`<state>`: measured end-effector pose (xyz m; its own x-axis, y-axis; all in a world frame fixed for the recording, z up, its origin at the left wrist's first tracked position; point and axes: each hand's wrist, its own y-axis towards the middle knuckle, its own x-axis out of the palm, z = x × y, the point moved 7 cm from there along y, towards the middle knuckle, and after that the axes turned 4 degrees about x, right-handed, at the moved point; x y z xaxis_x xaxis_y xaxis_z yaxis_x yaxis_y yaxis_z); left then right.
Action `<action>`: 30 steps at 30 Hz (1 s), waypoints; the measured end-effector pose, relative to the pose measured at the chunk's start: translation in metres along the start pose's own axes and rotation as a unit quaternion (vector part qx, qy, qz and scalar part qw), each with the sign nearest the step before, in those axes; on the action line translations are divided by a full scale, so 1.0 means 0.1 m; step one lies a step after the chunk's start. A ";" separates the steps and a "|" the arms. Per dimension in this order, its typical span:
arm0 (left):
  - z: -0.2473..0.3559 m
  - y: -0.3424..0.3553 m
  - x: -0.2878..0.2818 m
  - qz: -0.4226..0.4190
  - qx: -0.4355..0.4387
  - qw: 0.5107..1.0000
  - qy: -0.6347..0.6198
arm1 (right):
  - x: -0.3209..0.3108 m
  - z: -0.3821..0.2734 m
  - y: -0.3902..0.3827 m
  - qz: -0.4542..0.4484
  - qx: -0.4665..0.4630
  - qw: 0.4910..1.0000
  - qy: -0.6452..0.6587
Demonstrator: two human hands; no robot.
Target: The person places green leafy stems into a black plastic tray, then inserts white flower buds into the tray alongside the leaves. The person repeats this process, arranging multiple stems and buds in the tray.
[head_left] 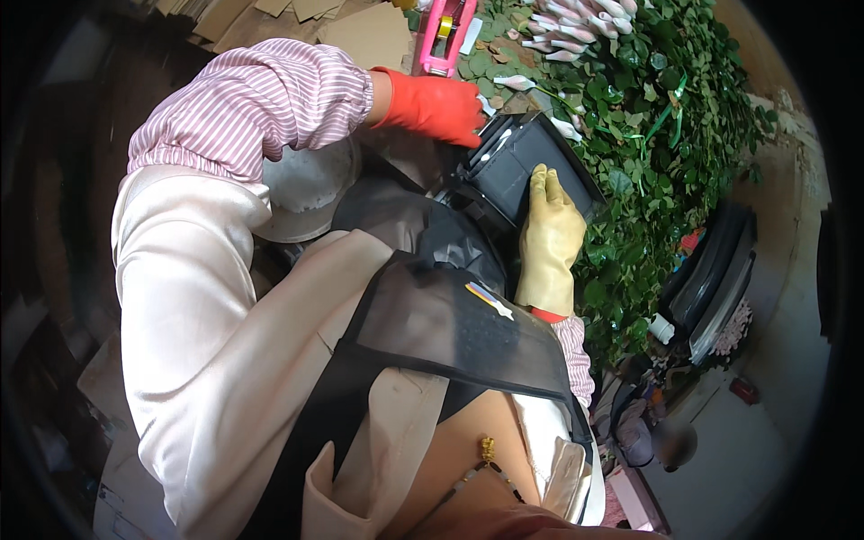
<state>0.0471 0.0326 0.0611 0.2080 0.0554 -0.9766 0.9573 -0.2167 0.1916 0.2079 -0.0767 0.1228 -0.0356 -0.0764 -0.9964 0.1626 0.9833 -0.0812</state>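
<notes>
My left hand [443,106], in a red rubber glove, is at the upper left edge of a black box-shaped device [508,171]. Its fingers are curled inward, and what they hold, if anything, is hidden. Over the right part of the device is my right hand [551,229] in a cream-yellow glove. Its fingers are bent and held close together, with the thumb and anything under the fingertips out of sight. White scraps lie on the device's dark face. A pale pink-white bud [515,82] is just beyond the device, close to the red glove.
A pink tape dispenser [441,36] with yellow tape is beyond my left hand, near cardboard pieces [369,34]. Wrapped pale buds [580,22] are heaped at the far side. Green leafy stems [630,180] cover the right. A pale bucket [310,193] is below my left arm. Another person [641,432] is lower right.
</notes>
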 end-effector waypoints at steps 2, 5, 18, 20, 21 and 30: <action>-0.20 0.04 0.08 -0.021 -0.002 0.999 0.049 | 0.02 0.01 -0.04 0.019 -0.021 1.000 -0.008; -0.68 0.13 0.35 -0.149 -0.137 0.976 0.076 | 0.03 -0.03 -0.06 0.040 -0.044 0.998 -0.033; -1.05 0.12 0.63 -0.052 -0.252 0.959 -0.122 | -0.04 -0.06 -0.07 0.089 -0.081 0.992 -0.028; -0.96 0.15 0.45 -0.027 -0.266 0.957 -0.114 | -0.11 -0.01 -0.07 0.098 -0.079 0.992 0.023; -0.93 0.25 0.45 -0.166 -0.296 0.935 -0.104 | -0.21 0.02 -0.08 0.094 -0.072 0.989 0.088; -0.35 0.07 -0.59 0.146 -0.386 0.829 -0.377 | -0.54 -0.28 -0.24 -0.008 -0.012 0.871 0.492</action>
<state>0.0484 0.0615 0.1234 0.5471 -0.5778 -0.6057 0.7922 0.5911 0.1517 0.1782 -0.0918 0.1796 -0.8667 0.0761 -0.4930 0.1337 0.9876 -0.0825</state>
